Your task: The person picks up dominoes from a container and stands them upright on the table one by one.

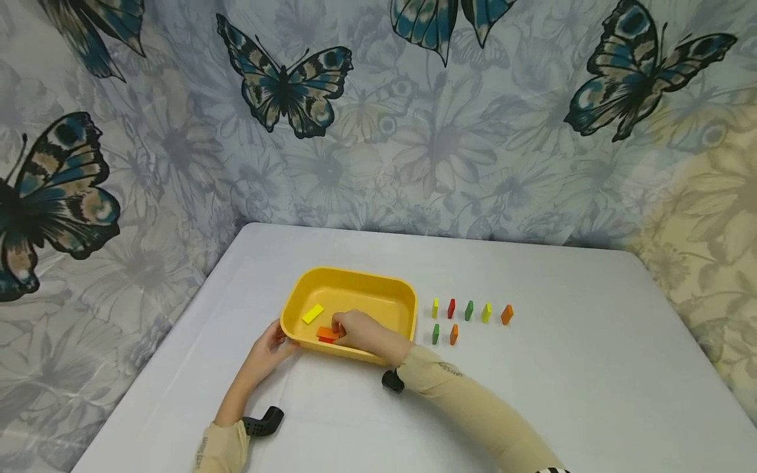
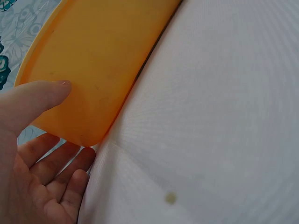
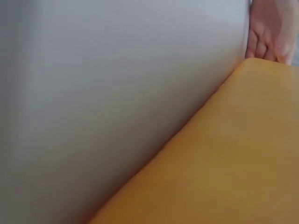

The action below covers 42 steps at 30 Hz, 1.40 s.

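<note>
A shallow yellow tray (image 1: 378,287) stands on the table. At its near left corner my left hand (image 1: 269,353) holds it: in the left wrist view the thumb lies on the outer wall and the loosely bent fingers touch round the corner. My right hand (image 1: 362,334) reaches inside over the near wall, fingers bent down at the right end of an orange block (image 1: 326,332). Whether they pinch that block is too small to tell. Partly under it shows a red block (image 1: 326,339). A yellow block (image 1: 313,314) lies flat farther left. The right wrist view hides the right fingers behind the tray wall.
Right of the tray, several small blocks stand upright in two rows: a far row with a red block (image 1: 451,309) and a larger orange block (image 1: 507,315), and a near row of a green block (image 1: 435,334) and an orange one (image 1: 454,334). Butterfly-patterned walls border the white table (image 1: 591,368).
</note>
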Tool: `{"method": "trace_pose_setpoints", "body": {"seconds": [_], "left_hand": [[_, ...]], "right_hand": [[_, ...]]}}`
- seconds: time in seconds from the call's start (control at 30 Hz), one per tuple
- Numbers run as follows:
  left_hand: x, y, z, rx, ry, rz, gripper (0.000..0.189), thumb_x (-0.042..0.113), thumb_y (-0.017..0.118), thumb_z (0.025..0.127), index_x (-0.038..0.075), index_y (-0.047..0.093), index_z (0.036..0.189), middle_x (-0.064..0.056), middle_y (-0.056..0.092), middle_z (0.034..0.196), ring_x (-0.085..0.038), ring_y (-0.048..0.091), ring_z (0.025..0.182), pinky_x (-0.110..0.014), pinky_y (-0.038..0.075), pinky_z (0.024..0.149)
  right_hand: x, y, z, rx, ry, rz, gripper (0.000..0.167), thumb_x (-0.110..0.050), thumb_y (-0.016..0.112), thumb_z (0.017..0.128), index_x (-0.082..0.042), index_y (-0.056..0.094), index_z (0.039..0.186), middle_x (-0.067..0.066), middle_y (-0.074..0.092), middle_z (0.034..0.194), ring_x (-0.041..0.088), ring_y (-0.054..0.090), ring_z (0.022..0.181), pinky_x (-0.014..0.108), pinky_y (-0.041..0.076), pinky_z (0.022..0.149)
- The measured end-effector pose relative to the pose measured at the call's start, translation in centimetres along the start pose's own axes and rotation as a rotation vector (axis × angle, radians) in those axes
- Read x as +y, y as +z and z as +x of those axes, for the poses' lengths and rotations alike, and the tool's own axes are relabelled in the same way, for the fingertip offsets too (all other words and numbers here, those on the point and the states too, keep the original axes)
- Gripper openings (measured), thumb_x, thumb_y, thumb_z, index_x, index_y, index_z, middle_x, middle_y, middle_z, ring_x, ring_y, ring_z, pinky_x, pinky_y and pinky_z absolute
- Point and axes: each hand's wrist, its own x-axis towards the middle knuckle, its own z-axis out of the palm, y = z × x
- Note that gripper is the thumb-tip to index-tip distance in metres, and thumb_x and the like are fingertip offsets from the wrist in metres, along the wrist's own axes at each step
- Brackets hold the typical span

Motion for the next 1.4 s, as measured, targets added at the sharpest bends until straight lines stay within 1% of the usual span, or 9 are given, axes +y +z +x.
{"method": "trace_pose_setpoints", "body": {"seconds": [0.07, 0.2, 0.47, 0.6, 0.73, 0.9, 0.97, 1.17, 1.4], "left_hand": [[0.6, 0.0, -0.2, -0.008, -0.014, -0.005, 0.056, -0.003, 0.063, 0.079, -0.013, 0.037, 0.127, -0.029, 0.048, 0.118, -0.04, 0.046, 0.105, -0.054, 0.035, 0.087], [0.6, 0.0, -0.1, -0.022, -0.031, 0.002, 0.058, 0.0, 0.064, 0.08, -0.011, 0.036, 0.129, -0.028, 0.047, 0.121, -0.038, 0.046, 0.107, -0.052, 0.035, 0.089], [0.8, -0.3, -0.1, -0.017, -0.011, 0.029, 0.059, 0.0, 0.064, 0.08, -0.013, 0.034, 0.129, -0.03, 0.045, 0.121, -0.041, 0.045, 0.108, -0.053, 0.035, 0.088], [-0.5, -0.2, 0.0, -0.009, -0.012, 0.034, 0.06, 0.002, 0.064, 0.081, -0.01, 0.034, 0.131, -0.029, 0.045, 0.122, -0.04, 0.046, 0.107, -0.053, 0.035, 0.089], [-2.2, -0.2, 0.2, -0.009, -0.045, 0.031, 0.062, 0.01, 0.066, 0.081, -0.003, 0.035, 0.133, -0.023, 0.046, 0.125, -0.034, 0.046, 0.109, -0.05, 0.035, 0.091], [-2.7, -0.2, 0.1, -0.01, -0.044, 0.023, 0.063, 0.015, 0.067, 0.081, -0.001, 0.036, 0.134, -0.02, 0.047, 0.125, -0.032, 0.046, 0.11, -0.049, 0.035, 0.091], [-2.7, -0.2, 0.1, -0.011, -0.031, 0.024, 0.062, 0.015, 0.067, 0.081, -0.001, 0.037, 0.133, -0.021, 0.048, 0.124, -0.032, 0.047, 0.109, -0.05, 0.035, 0.09], [-2.6, -0.2, 0.0, -0.013, -0.019, 0.038, 0.062, 0.014, 0.067, 0.081, -0.002, 0.037, 0.133, -0.021, 0.049, 0.123, -0.032, 0.048, 0.108, -0.049, 0.036, 0.089], [-2.8, -0.2, 0.0, -0.006, -0.063, 0.018, 0.066, 0.018, 0.069, 0.08, 0.0, 0.036, 0.134, -0.019, 0.047, 0.125, -0.031, 0.047, 0.109, -0.049, 0.035, 0.091]], "right_hand": [[-0.3, 0.3, 0.3, 0.016, -0.016, -0.033, 0.019, -0.015, 0.07, 0.078, -0.006, 0.054, 0.082, -0.003, 0.044, 0.062, 0.009, 0.04, 0.056, 0.018, 0.035, 0.053], [-0.7, 0.6, 0.6, 0.038, 0.005, -0.089, 0.023, -0.017, 0.072, 0.076, -0.006, 0.051, 0.081, -0.003, 0.041, 0.061, 0.01, 0.038, 0.056, 0.019, 0.032, 0.052], [-0.5, 0.7, 1.2, 0.059, 0.018, -0.089, 0.024, -0.016, 0.073, 0.075, -0.007, 0.055, 0.086, -0.002, 0.046, 0.067, 0.011, 0.042, 0.061, 0.02, 0.036, 0.055], [-0.4, 0.4, 1.2, 0.055, 0.009, -0.102, 0.019, -0.013, 0.072, 0.075, -0.007, 0.058, 0.086, -0.001, 0.05, 0.071, 0.013, 0.044, 0.064, 0.021, 0.038, 0.058], [-0.4, 0.4, 1.1, 0.043, -0.019, -0.132, 0.016, -0.013, 0.071, 0.077, -0.008, 0.059, 0.086, -0.003, 0.049, 0.072, 0.011, 0.044, 0.065, 0.02, 0.039, 0.059], [-0.4, 0.4, 1.0, 0.035, -0.041, -0.14, 0.017, -0.014, 0.072, 0.076, -0.009, 0.058, 0.084, -0.004, 0.049, 0.073, 0.011, 0.044, 0.065, 0.019, 0.038, 0.058], [-0.3, 0.3, 1.0, 0.039, -0.032, -0.11, 0.016, -0.013, 0.072, 0.076, -0.009, 0.059, 0.085, -0.004, 0.051, 0.074, 0.011, 0.044, 0.066, 0.019, 0.038, 0.059], [0.0, 0.0, 0.9, 0.088, 0.039, 0.085, 0.019, -0.009, 0.069, 0.077, -0.004, 0.063, 0.094, -0.001, 0.053, 0.076, 0.013, 0.047, 0.068, 0.021, 0.041, 0.062], [0.0, -0.3, 0.7, 0.085, 0.005, 0.184, 0.015, -0.009, 0.068, 0.078, -0.003, 0.066, 0.093, -0.002, 0.057, 0.077, 0.011, 0.049, 0.069, 0.02, 0.042, 0.063]]}}
